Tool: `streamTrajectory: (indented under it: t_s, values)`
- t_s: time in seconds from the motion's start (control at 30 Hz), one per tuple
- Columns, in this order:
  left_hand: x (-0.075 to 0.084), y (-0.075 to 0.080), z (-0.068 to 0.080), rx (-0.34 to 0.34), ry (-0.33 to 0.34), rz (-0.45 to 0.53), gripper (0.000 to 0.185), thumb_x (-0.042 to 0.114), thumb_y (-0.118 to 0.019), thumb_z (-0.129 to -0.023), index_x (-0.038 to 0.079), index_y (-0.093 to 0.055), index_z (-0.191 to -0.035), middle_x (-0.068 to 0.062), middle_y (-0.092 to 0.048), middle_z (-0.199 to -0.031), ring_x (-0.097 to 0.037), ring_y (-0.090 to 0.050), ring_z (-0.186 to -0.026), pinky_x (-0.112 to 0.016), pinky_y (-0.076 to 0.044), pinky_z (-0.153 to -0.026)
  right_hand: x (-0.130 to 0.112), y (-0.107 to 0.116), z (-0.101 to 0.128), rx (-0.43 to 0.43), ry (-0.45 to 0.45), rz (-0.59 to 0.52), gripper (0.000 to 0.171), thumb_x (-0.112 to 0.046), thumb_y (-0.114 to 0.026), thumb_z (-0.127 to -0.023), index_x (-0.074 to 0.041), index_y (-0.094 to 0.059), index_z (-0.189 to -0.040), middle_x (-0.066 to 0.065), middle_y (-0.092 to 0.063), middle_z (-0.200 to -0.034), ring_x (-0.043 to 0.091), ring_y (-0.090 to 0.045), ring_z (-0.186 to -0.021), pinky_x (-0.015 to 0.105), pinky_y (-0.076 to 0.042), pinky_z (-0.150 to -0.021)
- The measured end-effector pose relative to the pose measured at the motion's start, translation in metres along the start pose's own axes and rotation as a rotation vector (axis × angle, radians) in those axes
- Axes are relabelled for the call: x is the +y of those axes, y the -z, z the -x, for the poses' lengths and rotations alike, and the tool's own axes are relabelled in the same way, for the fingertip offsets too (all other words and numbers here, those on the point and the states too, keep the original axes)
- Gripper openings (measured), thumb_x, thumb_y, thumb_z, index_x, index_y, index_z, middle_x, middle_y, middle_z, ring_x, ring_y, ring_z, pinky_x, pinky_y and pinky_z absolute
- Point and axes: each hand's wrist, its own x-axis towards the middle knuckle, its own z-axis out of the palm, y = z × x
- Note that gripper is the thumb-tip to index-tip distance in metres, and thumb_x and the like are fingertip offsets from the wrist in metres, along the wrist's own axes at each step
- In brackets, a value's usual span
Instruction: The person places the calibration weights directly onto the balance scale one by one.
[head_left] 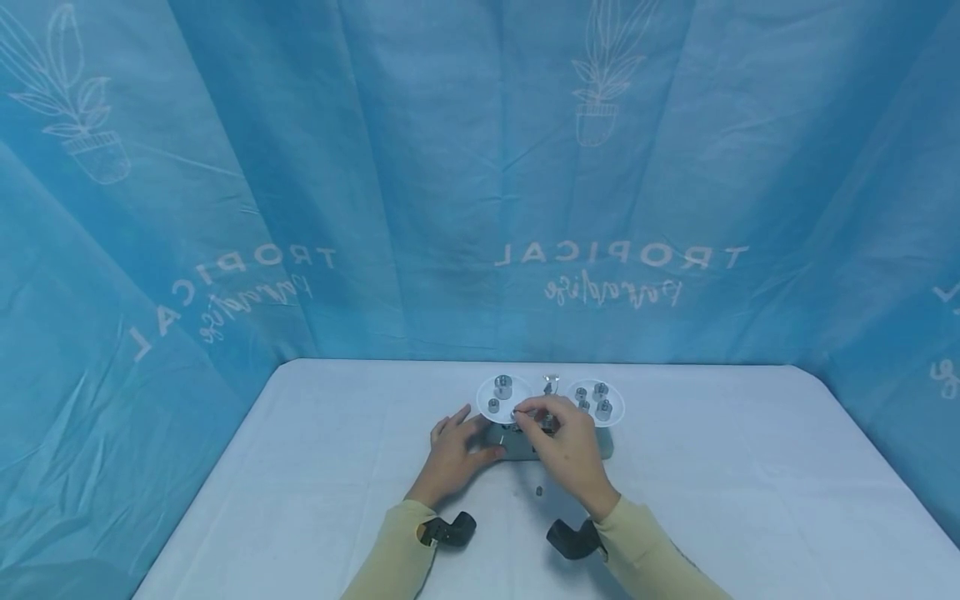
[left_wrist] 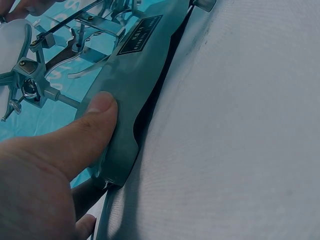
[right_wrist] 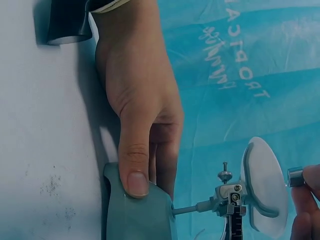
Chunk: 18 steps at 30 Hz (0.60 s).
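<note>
A grey-green balance scale [head_left: 517, 450] stands on the white table. My left hand [head_left: 450, 458] grips the left end of its base, thumb on the front face; in the left wrist view the thumb [left_wrist: 102, 107] presses below a dark label. Between thumb and fingertips, my right hand [head_left: 567, 446] pinches a small metal weight [right_wrist: 295, 177] at the left pan [head_left: 519, 390]. A large weight [head_left: 503, 386] and a small weight [head_left: 493, 406] stand on that pan. The right pan [head_left: 617, 406] bears several metal weights [head_left: 604, 409].
A small metal piece [head_left: 539, 492] lies on the table in front of the scale. Black wrist cameras [head_left: 456, 530] hang below both sleeves. A blue printed curtain [head_left: 450, 208] surrounds the white tabletop [head_left: 345, 433] at the back and sides.
</note>
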Motion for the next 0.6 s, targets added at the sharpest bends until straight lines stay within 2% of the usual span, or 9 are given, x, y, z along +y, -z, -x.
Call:
streamTrajectory:
  t_s: [0.33, 0.6]
  values:
    - [-0.001, -0.0008, -0.0005, 0.001, 0.002, -0.004, 0.062, 0.044, -0.073, -0.089, 0.016, -0.058, -0.142, -0.003, -0.057, -0.146, -0.037, -0.031, -0.147, -0.063, -0.013, -0.119, -0.0007, -0.0067, -0.0057, 0.027, 0.056, 0.064, 0.009, -0.01, -0.077, -0.088, -0.015, -0.077, -0.096, -0.005, -0.07, -0.089, 0.021, -0.06, -0.08, 0.025, -0.046, -0.063]
    - [-0.0013, -0.0015, -0.0004, 0.005, -0.001, 0.004, 0.061, 0.043, -0.073, -0.09, 0.016, -0.058, -0.142, -0.003, -0.057, -0.145, -0.036, -0.031, -0.147, -0.063, -0.013, -0.119, -0.0017, -0.009, -0.01, -0.001, 0.056, 0.14, 0.008, -0.014, -0.076, -0.091, -0.017, -0.077, -0.099, -0.007, -0.069, -0.089, 0.023, -0.059, -0.081, 0.027, -0.043, -0.063]
